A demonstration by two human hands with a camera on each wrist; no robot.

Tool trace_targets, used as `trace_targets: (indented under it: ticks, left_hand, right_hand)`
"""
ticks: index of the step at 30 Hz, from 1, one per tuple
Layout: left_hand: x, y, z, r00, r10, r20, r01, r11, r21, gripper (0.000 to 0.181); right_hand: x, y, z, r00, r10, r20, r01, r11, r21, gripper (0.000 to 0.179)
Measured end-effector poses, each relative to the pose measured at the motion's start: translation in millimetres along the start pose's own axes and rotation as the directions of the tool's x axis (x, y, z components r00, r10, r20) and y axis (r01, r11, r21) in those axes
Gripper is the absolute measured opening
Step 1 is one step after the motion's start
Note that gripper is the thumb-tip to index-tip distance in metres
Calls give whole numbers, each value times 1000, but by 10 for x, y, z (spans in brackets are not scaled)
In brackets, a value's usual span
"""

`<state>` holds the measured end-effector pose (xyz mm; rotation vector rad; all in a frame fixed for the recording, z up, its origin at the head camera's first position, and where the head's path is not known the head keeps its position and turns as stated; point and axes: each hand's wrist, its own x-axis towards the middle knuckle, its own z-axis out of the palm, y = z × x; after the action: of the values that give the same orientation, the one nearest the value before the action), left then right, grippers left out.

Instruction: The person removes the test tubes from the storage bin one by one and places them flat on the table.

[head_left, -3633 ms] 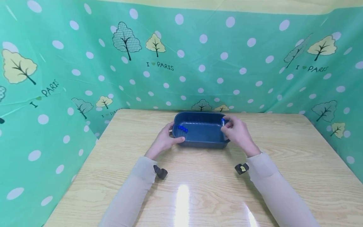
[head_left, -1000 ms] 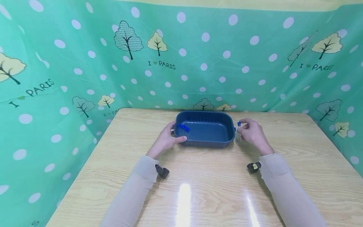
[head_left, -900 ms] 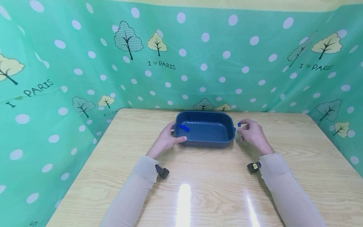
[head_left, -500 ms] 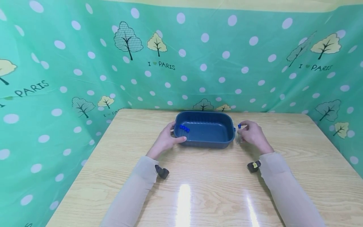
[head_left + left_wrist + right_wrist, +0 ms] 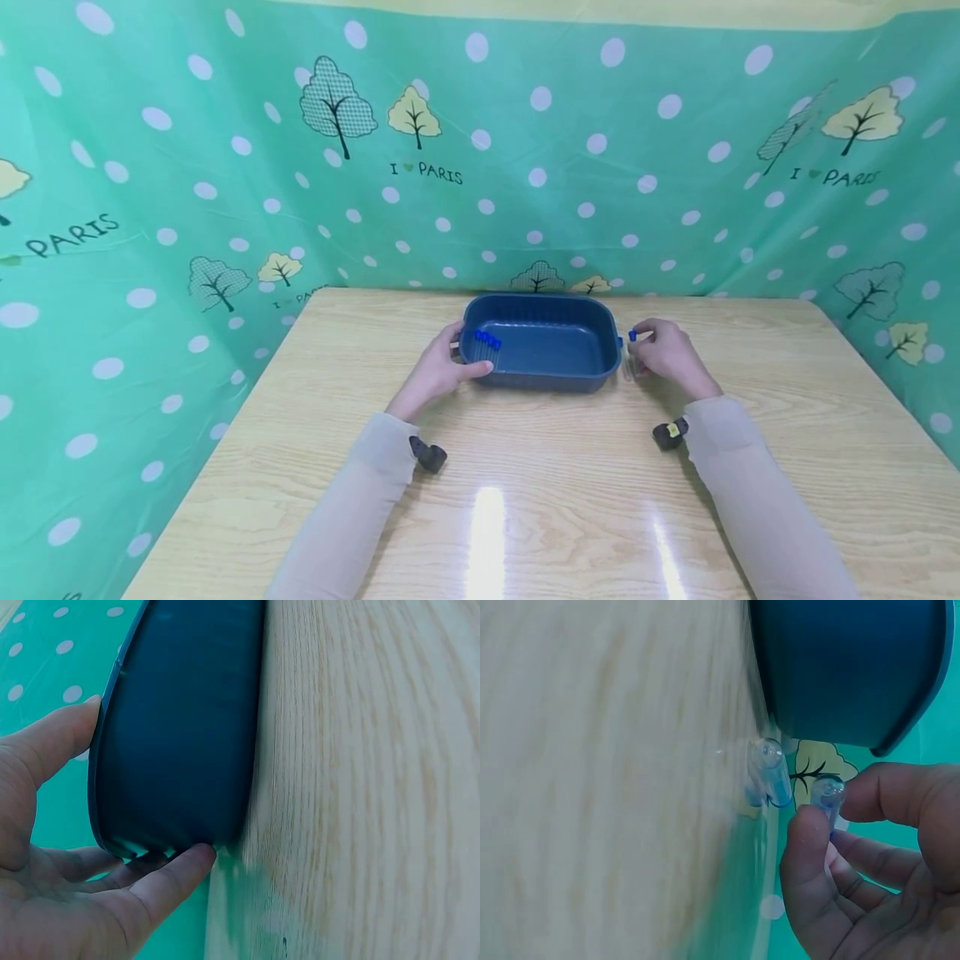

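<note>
A dark blue plastic basin (image 5: 543,383) stands on the table, its side wall (image 5: 180,727) close in the left wrist view. At its left end, my left hand (image 5: 438,371) grips it, thumb on the front rim and fingers around the end. Several blue-capped clear tubes (image 5: 487,340) lie side by side inside, near that thumb. Just right of the basin, my right hand (image 5: 667,354) pinches a clear test tube (image 5: 829,793) with a blue cap (image 5: 633,335) between thumb and fingers. Another clear tube (image 5: 774,772) lies on the tabletop beside it, its far end hidden.
The wood-grain table (image 5: 555,483) carries bright light reflections near its front. A green dotted cloth (image 5: 540,167) hangs behind it and along the sides. Dark wrist cameras (image 5: 429,456) sit on both sleeves.
My right hand has lifted the tube out of the basin's right end, moved right past the rim and lowered slightly toward the table. My left hand keeps its grip on the basin.
</note>
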<state>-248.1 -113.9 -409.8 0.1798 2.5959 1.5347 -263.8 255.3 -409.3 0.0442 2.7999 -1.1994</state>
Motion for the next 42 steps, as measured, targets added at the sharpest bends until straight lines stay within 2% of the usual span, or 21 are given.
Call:
trace_targets:
  ticks: [10, 28, 37, 42]
  left_hand:
    - [2, -11, 0, 1000, -20, 2, 20, 1000, 4, 95]
    - [13, -24, -2, 1000, 19, 5, -19, 1000, -6, 94]
    - [11, -16, -8, 1000, 21, 2, -21, 1000, -4, 94]
    - [11, -21, -15, 1000, 15, 3, -15, 1000, 3, 95]
  right_hand:
    - [59, 21, 1, 997, 34, 68, -33, 999, -9, 45]
    - [154, 21, 8, 989, 86, 120, -82, 996, -45, 47]
    - [171, -5, 15, 988, 95, 123, -83, 992, -100, 45]
    - [171, -16, 14, 988, 83, 127, -71, 993, -96, 43]
